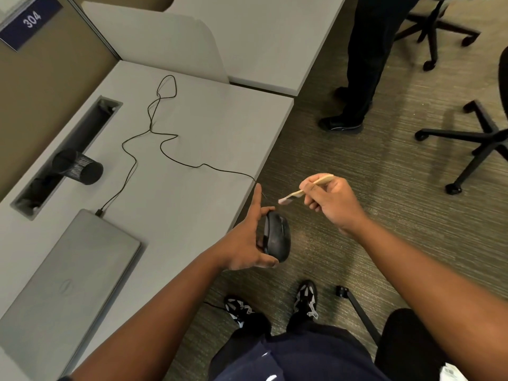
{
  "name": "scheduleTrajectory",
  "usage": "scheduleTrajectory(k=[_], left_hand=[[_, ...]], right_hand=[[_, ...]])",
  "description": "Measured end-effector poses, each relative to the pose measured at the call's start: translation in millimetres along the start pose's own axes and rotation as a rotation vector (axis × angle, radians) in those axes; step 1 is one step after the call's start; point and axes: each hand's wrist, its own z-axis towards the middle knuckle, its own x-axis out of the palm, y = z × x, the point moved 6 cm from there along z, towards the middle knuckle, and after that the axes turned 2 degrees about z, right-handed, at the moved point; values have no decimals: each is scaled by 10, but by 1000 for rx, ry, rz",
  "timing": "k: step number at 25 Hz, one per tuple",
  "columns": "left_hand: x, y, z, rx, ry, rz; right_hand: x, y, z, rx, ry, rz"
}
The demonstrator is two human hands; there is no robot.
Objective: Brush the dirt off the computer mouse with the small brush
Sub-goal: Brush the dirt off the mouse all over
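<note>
Nearest the camera: dark trousers and a pair of black-and-white shoes [306, 298] planted on the carpet [357, 188], just off the front edge of the desk [192, 127]. Beside them, a thin black leg of some stand [357, 312], away from the desk.

Above the shoes, just off the desk's front edge: left hand [247, 240] closed around the black computer mouse [277, 236], thumb under its near end, fingers behind its far side, index finger stretched up and free. Mouse held in the air, tilted on its side, top surface turned toward the right hand.

A little farther from the desk edge and higher: right hand [328, 199] pinched on the pale wooden handle of the small brush [305, 188], fingers curled tight. Bristle end pointed down toward the mouse, near it but apart from it.

On the desk, near its front-left part: closed grey laptop [68, 276], a black cable [154, 127] plugged into its far edge. Another thin cord looped across the desktop toward the mouse. Beyond the laptop, a black mesh pen cup [79, 166] lying on its side at the cable slot [66, 158].

Farthest, past the desk's right corner: another person's dark legs [365, 59] and black office-chair bases [472, 141]. On the wall behind the desk, a plate reading 304 [31, 19].
</note>
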Motion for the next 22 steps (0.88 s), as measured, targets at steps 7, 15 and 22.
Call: scheduleTrajectory(k=[7,15,22], left_hand=[[-2,-38,-6,-4,29,14],[-3,53,-24,-14,34,13],[-21,107,7,-20,42,36]], right_hand=[[94,105,-10,5,152,-82],[82,49,-10,-49,141,-237],[-89,24,10,46,3,4]])
